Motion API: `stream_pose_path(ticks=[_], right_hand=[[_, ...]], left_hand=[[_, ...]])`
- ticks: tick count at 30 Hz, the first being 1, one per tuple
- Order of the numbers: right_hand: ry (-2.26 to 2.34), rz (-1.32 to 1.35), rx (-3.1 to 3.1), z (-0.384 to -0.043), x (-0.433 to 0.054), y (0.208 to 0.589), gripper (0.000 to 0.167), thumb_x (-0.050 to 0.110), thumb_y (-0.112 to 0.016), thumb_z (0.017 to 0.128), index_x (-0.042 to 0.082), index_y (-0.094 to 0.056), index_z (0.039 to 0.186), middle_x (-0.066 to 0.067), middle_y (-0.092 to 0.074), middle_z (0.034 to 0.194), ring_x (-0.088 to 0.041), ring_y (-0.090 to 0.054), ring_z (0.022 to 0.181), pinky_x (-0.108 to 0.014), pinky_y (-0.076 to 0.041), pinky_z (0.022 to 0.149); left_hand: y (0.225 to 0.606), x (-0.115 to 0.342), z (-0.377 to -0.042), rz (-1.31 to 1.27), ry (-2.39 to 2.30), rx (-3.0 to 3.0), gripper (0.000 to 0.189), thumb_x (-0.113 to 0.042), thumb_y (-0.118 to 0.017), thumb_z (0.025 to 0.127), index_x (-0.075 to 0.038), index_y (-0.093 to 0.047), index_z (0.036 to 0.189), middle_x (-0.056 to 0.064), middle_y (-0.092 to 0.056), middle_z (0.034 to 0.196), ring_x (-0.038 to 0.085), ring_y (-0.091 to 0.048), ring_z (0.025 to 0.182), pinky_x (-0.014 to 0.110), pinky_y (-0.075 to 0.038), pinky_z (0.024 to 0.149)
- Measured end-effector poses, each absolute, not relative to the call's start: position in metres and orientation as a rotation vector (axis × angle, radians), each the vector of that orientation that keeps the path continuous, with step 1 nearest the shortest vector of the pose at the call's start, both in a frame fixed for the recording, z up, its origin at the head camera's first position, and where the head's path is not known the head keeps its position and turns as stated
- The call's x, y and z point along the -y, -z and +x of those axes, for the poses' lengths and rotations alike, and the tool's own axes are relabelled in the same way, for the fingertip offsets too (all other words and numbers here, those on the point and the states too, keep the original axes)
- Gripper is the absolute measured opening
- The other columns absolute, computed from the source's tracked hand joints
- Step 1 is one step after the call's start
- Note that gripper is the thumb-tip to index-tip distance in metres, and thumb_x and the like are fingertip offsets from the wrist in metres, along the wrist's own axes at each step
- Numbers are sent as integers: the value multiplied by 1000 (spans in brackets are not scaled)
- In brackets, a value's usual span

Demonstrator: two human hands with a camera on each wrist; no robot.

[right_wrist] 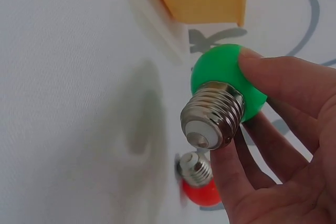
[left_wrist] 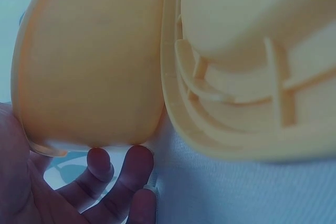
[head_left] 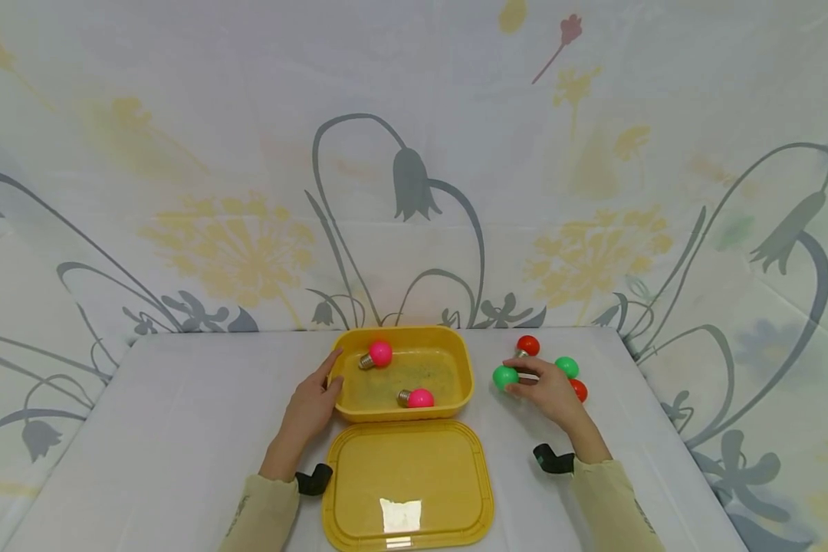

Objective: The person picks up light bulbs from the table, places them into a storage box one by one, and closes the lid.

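My right hand [head_left: 548, 387] pinches a green light bulb [right_wrist: 220, 72] by its round globe, with the metal screw base facing the wrist camera. The bulb is raised a little above the table, right of a yellow plastic box [head_left: 402, 416]. On the box's left side, my left hand [head_left: 313, 399] grips the rim, and its curled fingers [left_wrist: 137, 163] touch the outer wall in the left wrist view. Two pink light bulbs lie inside the box, one [head_left: 381, 353] toward the back left and the other [head_left: 422, 398] toward the front right.
Around the right hand lie a red bulb [head_left: 528, 345], a green bulb [head_left: 566, 366] and another red bulb [head_left: 579, 390], partly hidden by the hand. A flat yellow lid [head_left: 407, 475] lies in front of the box on the white table [head_left: 179, 429]. Behind rises a flower-patterned cloth [head_left: 269, 153].
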State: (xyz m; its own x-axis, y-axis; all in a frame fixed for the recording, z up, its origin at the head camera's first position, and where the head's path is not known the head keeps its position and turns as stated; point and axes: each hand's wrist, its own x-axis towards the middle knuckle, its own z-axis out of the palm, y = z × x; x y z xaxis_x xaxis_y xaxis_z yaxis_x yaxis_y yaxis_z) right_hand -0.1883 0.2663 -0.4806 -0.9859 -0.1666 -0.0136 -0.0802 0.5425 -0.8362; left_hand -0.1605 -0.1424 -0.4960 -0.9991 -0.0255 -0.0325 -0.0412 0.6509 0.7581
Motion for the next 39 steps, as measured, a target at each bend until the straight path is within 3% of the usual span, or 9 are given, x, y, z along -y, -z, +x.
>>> stream_pose_path(ticks=[14,20,25,29,35,39], right_hand=[[1533,-263,-2606,-187,-259,474,43,13,-78,87,4,-66,127,-16,-61,130,-39,-60,117,-41,-51,95],[1541,-290,-2590,-186,-253,468,42,12,-77,87,4,-66,126,-14,-62,127,-39,-61,116,-41,-52,95],[1568,-324,-2568,-185,-248,464,40,7,-76,87,2,-66,126,-14,-61,125,-38,-61,115,-35,-52,94],[1555,-339,-2574,-177,-238,450,39,1,-73,88,-2,-65,126,-18,-60,124,-40,-60,114,-39,-51,95],[1498,-362,-2601,-169,-226,428,39,-1,-71,89,-5,-63,126,-20,-61,125,-39,-61,114,-41,-51,95],[1514,-372,-2591,-175,-228,437,39,0,-71,89,-5,-63,127,-20,-60,126,-40,-61,114,-38,-51,94]], left_hand=[[496,143,-160,-64,-1292,-2827,54,-26,-49,104,-22,-37,156,24,-48,146,43,-48,130,59,-37,106],[495,143,-160,-42,-1286,-2846,53,-25,-49,103,-20,-38,155,25,-53,139,40,-56,116,57,-42,100],[495,143,-160,-41,-1287,-2847,53,-25,-48,103,-19,-39,155,25,-54,138,37,-56,111,56,-43,98],[495,143,-160,-46,-1286,-2848,53,-24,-49,103,-20,-39,155,24,-55,137,35,-56,105,54,-44,95],[496,143,-160,-44,-1295,-2846,53,-24,-49,103,-19,-39,155,23,-52,142,38,-55,117,56,-42,101],[496,143,-160,-42,-1290,-2849,53,-24,-48,103,-19,-39,155,24,-52,141,39,-55,117,57,-41,101]])
